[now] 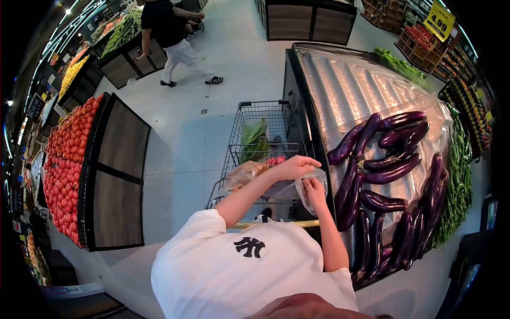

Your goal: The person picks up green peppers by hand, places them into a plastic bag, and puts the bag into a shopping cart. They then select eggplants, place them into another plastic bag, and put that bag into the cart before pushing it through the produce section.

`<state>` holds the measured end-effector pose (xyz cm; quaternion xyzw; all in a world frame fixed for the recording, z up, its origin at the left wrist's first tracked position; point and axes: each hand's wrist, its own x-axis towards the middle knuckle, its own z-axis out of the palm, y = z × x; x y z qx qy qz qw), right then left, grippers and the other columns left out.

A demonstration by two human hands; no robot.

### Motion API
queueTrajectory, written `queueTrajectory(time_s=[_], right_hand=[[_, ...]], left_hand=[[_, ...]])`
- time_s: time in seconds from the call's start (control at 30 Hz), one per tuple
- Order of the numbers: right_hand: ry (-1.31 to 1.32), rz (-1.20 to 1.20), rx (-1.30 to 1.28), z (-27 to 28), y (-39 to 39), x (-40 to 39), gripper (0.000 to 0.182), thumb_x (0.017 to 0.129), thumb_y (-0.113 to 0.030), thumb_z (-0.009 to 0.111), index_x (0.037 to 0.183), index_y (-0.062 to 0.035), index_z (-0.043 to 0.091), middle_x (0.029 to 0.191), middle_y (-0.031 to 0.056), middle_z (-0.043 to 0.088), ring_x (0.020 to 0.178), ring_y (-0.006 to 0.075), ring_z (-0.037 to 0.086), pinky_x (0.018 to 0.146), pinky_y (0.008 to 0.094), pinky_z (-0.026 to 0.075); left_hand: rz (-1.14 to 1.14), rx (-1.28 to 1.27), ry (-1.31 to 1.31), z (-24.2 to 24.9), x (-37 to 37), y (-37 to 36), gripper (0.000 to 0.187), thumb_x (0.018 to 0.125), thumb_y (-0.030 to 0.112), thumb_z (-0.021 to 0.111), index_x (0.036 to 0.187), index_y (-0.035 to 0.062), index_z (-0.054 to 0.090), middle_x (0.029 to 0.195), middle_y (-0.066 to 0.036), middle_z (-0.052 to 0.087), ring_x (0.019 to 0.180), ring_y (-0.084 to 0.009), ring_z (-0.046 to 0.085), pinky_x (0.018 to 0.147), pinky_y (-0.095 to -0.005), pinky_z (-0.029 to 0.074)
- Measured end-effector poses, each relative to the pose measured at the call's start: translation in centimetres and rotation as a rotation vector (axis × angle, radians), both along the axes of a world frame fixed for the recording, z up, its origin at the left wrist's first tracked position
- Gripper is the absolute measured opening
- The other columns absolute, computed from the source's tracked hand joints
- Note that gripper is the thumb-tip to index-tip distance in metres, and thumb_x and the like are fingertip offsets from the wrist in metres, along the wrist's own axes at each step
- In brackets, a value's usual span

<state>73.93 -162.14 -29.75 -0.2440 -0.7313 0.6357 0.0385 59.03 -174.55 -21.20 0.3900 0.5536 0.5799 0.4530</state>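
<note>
A clear plastic bag (303, 194) hangs between my hands, over the right side of the shopping cart (261, 111). My right hand (313, 190) has its fingers closed on the bag. Just above it, my left hand (298, 167) reaches across the bag's top with its fingers extended. In the cart lie leafy greens (255, 141), something red (276, 160) and a filled plastic bag (245, 175). Purple eggplants (390, 167) are spread on the display stand (340, 85) to the right of my hands.
Tomatoes (69, 175) fill a stand on the left. Green peppers or beans (459, 181) line the far right edge of the eggplant stand, with leafy greens (401, 65) at its back. A person (170, 40) walks at the upper left, beside another produce stand.
</note>
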Motion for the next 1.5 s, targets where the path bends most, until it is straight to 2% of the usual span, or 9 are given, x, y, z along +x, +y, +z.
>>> queueTrajectory(time_s=[0.07,0.1,0.17,0.37,0.53,0.67,0.77,0.9,1.5], right_hand=[[0.017,0.017,0.427,0.0,0.2,-0.2,0.022,0.092,-0.019,0.064,0.097,0.0023,0.065,0.072,0.0137,0.067,0.073,0.0231,0.067,0.068,0.0358,0.051],[-0.151,0.15,0.439,2.6,0.1,-0.7,0.028,0.088,-0.02,0.069,0.105,0.0016,0.065,0.088,0.0177,0.071,0.085,0.0317,0.069,0.075,0.041,0.052],[0.05,0.142,0.689,0.7,0.4,-0.8,0.03,0.084,-0.019,0.071,0.107,-0.0008,0.066,0.096,0.0166,0.07,0.091,0.036,0.067,0.079,0.0449,0.052],[0.167,0.062,1.255,-5.0,1.0,-0.1,0.031,0.078,-0.023,0.07,0.107,-0.0111,0.069,0.095,0.016,0.069,0.095,0.0385,0.065,0.085,0.0503,0.048],[0.166,0.058,1.321,-4.8,0.9,0.2,0.05,0.072,-0.027,0.072,0.118,-0.0079,0.065,0.14,0.0169,0.047,0.128,0.0354,0.047,0.105,0.0542,0.034],[0.047,0.038,1.189,-3.9,-0.5,1.5,0.066,0.07,-0.026,0.077,0.13,-0.0082,0.057,0.147,0.0193,0.042,0.132,0.0382,0.044,0.108,0.0512,0.037],[-0.197,0.127,1.122,-3.3,-0.9,3.2,0.074,0.069,-0.027,0.081,0.134,-0.0079,0.052,0.143,0.0203,0.045,0.131,0.0377,0.044,0.105,0.047,0.042],[-0.443,0.142,0.917,-4.4,-0.1,4.0,0.079,0.074,-0.027,0.081,0.141,-0.0094,0.044,0.119,0.0174,0.056,0.106,0.037,0.062,0.087,0.0437,0.053],[0.028,-0.155,0.945,-2.2,-0.4,4.7,0.052,0.076,-0.033,0.08,0.12,-0.0115,0.062,0.098,0.0125,0.067,0.083,0.0347,0.066,0.077,0.0426,0.053]], left_hand=[[-0.073,-0.008,0.048,0.7,0.0,0.0,0.033,0.1,0.012,0.051,0.131,0.0052,0.061,0.097,0.001,0.067,0.081,-0.0016,0.055,0.069,-0.0202,0.045],[-0.077,0.031,0.026,0.6,0.1,0.0,0.033,0.1,0.012,0.052,0.131,0.0055,0.061,0.097,0.001,0.067,0.08,-0.0015,0.054,0.068,-0.02,0.045],[-0.086,0.104,-0.023,0.5,0.4,0.0,0.032,0.1,0.012,0.052,0.13,0.0059,0.061,0.097,0.001,0.067,0.079,-0.0015,0.054,0.066,-0.0197,0.043],[-0.091,0.053,-0.016,-3.8,2.4,-2.0,0.031,0.102,0.016,0.051,0.131,0.0075,0.058,0.085,0.006,0.056,0.075,-0.0014,0.046,0.066,-0.0191,0.039],[-0.063,-0.071,-0.024,-3.7,5.3,-5.0,0.03,0.102,0.017,0.052,0.129,0.0091,0.061,0.082,0.009,0.053,0.069,-0.0014,0.044,0.063,-0.0191,0.037],[0.091,-0.136,0.129,-4.6,4.8,-4.8,0.027,0.101,0.014,0.052,0.123,0.0078,0.065,0.083,0.008,0.056,0.072,-0.0013,0.046,0.064,-0.0197,0.039],[0.26,-0.156,0.165,-9.8,3.9,-3.7,0.026,0.101,0.015,0.052,0.122,0.0069,0.065,0.087,0.006,0.061,0.072,-0.0015,0.047,0.064,-0.0195,0.04],[0.311,-0.195,0.002,-12.8,3.6,-2.9,0.024,0.102,0.016,0.053,0.12,0.0065,0.065,0.091,0.005,0.063,0.073,-0.0025,0.049,0.065,-0.0195,0.041],[0.397,-0.143,-0.065,-15.6,2.1,-3.3,0.023,0.102,0.018,0.053,0.113,0.0032,0.066,0.087,0.004,0.063,0.071,-0.0033,0.052,0.064,-0.0211,0.043]])
